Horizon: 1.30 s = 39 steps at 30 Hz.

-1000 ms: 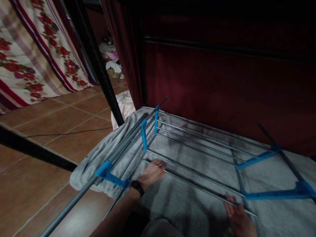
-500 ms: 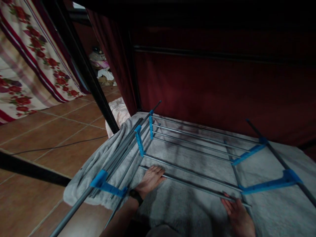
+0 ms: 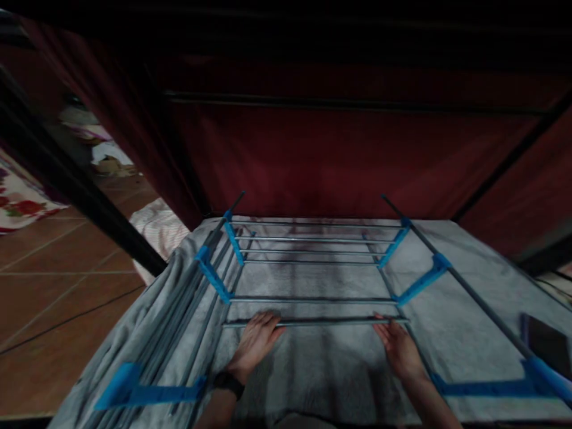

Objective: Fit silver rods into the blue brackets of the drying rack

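Observation:
A loose grey metal rod (image 3: 326, 323) lies crosswise between the sides of a partly built rack with blue plastic brackets. Toward its left end, my left hand (image 3: 255, 342) is closed over the rod, back of the hand up, with a dark band on the wrist. My right hand (image 3: 397, 345) holds the same rod close to its right end, thumb side up. Just beyond it, a fitted rod (image 3: 308, 300) joins a left blue bracket (image 3: 214, 275) to a right blue bracket (image 3: 422, 280). Several more crossbars (image 3: 308, 239) span the far brackets.
Several loose rods (image 3: 179, 310) lie along the left on a grey blanket (image 3: 473, 310). Nearer brackets (image 3: 152, 393) sit at both sides. A dark flat object (image 3: 545, 342) rests at right. Black posts (image 3: 80, 179) and a dark red curtain (image 3: 313, 155) surround the bed.
My view has turned right, so the floral cloth has mostly left it and the dark flat object has appeared. Both hands keep hold of the rod, which now looks level.

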Each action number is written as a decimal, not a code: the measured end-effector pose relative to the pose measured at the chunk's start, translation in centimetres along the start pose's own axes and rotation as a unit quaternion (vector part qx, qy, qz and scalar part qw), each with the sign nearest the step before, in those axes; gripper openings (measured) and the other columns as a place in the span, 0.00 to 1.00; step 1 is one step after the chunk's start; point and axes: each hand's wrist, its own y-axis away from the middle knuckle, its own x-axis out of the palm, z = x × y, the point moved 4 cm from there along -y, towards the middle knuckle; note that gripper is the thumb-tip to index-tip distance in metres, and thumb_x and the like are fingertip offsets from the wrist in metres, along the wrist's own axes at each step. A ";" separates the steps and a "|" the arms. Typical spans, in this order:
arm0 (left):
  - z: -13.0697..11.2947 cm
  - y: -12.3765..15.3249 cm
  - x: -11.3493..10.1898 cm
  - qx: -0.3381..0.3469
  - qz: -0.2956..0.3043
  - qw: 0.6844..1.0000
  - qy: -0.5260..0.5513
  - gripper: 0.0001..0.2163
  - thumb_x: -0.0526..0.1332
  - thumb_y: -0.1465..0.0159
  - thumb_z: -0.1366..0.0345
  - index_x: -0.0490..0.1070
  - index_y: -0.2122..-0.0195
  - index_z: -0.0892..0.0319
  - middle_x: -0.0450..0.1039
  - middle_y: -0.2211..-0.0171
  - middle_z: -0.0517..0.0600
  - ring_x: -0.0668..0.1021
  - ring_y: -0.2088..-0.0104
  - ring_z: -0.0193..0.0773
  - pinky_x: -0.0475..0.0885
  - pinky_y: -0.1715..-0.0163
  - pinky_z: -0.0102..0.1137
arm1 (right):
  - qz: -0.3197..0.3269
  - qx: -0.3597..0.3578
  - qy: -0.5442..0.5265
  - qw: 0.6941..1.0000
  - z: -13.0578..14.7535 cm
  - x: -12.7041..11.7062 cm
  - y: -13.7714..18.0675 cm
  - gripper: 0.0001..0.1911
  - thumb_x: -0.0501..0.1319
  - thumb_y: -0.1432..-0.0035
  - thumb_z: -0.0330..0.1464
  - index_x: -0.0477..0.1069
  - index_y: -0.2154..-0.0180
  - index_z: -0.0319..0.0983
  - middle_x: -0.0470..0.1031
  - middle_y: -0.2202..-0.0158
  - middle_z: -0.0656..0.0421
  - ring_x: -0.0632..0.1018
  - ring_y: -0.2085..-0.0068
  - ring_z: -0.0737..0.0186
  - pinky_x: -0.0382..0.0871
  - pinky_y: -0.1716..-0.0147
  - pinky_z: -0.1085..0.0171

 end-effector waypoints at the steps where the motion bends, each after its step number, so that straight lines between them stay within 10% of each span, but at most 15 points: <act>1: 0.1 -0.1 0.0 -0.001 -0.003 1.000 0.001 0.14 0.54 0.32 0.55 0.76 0.56 0.54 0.78 0.56 0.53 0.77 0.53 0.47 0.68 0.48 0.44 | -0.020 0.058 -0.073 0.995 -0.4 0.3 0.2 0.18 0.64 0.51 0.47 0.69 0.66 0.40 0.79 0.63 0.53 0.80 0.60 0.55 0.76 0.55 0.53; 7: 0.9 -1.1 0.0 -0.019 0.028 0.999 -0.007 0.17 0.52 0.34 0.52 0.77 0.60 0.55 0.79 0.60 0.53 0.79 0.57 0.49 0.70 0.51 0.44 | -0.129 0.143 -0.229 0.954 -0.2 1.4 0.4 0.14 0.68 0.52 0.35 0.64 0.67 0.42 0.78 0.69 0.61 0.79 0.66 0.64 0.76 0.62 0.62; 39: 3.1 -0.5 1.7 0.078 0.012 0.996 -0.035 0.18 0.53 0.35 0.48 0.76 0.55 0.50 0.81 0.57 0.46 0.82 0.57 0.41 0.79 0.56 0.34 | -0.122 0.074 -0.313 0.939 -0.1 1.3 -1.0 0.21 0.74 0.60 0.39 0.63 0.70 0.43 0.76 0.68 0.63 0.77 0.67 0.68 0.74 0.66 0.68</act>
